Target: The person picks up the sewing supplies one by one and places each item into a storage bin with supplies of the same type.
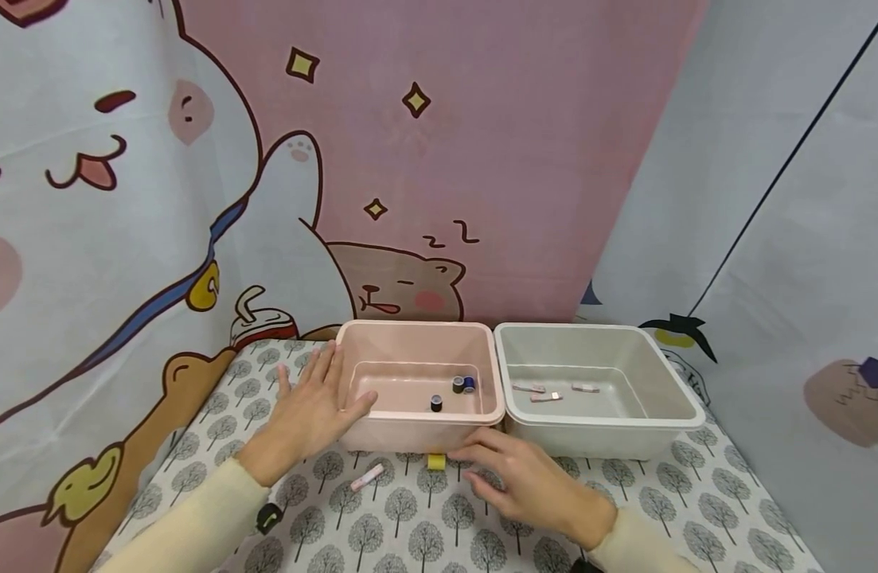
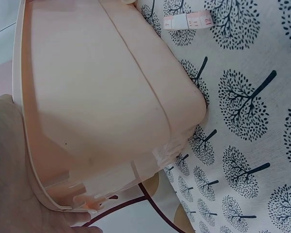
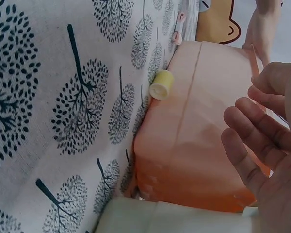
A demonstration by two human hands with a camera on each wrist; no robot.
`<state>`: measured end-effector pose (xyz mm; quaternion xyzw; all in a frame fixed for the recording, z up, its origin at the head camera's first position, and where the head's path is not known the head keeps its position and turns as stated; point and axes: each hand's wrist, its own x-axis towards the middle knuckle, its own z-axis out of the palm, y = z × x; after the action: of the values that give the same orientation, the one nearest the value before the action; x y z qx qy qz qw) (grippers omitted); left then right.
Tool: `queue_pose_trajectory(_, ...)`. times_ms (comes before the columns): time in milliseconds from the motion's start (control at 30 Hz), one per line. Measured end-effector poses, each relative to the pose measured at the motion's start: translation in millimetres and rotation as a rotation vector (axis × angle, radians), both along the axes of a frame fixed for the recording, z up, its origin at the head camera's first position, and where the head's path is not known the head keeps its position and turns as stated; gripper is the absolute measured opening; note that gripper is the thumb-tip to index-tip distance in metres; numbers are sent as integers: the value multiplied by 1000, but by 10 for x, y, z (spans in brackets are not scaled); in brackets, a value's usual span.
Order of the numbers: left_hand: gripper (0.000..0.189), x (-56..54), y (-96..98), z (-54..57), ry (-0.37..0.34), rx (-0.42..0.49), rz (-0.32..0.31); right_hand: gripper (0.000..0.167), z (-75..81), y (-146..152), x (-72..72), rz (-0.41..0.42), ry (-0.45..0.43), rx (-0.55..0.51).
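Observation:
My left hand (image 1: 311,407) lies along the left end of a pink plastic bin (image 1: 420,418), its fingers extended and the thumb reaching over the rim. Close to the bin's front right corner, my right hand (image 1: 526,480) holds nothing, its fingers loosely bent. Left of those fingertips a yellow thread spool (image 1: 436,461) rests on the cloth against the bin's front wall; the right wrist view shows the spool (image 3: 161,85) too. Inside the bin are two black spools, one (image 1: 436,403) nearer the front, and a blue spool (image 1: 470,384).
A pale grey bin (image 1: 603,426) stands beside the pink one on the right, with three small folded tape measures (image 1: 546,397) inside. Another folded tape measure (image 1: 367,477) lies on the tree-print cloth (image 1: 403,541) in front. A cartoon-print curtain (image 1: 510,159) hangs right behind both bins.

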<state>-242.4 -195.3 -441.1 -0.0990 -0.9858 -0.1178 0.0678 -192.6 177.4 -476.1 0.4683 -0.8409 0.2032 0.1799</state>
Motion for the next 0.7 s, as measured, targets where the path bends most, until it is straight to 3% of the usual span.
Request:
queue_pose_trajectory(333,114,-1,5,-6,8,-2,-1,43,-176,-114,-15,-70,-174,91)
queue_pose_trajectory(700,114,4,10,9,3,-2,3,49,-304,-198,-48,-107,-198,156)
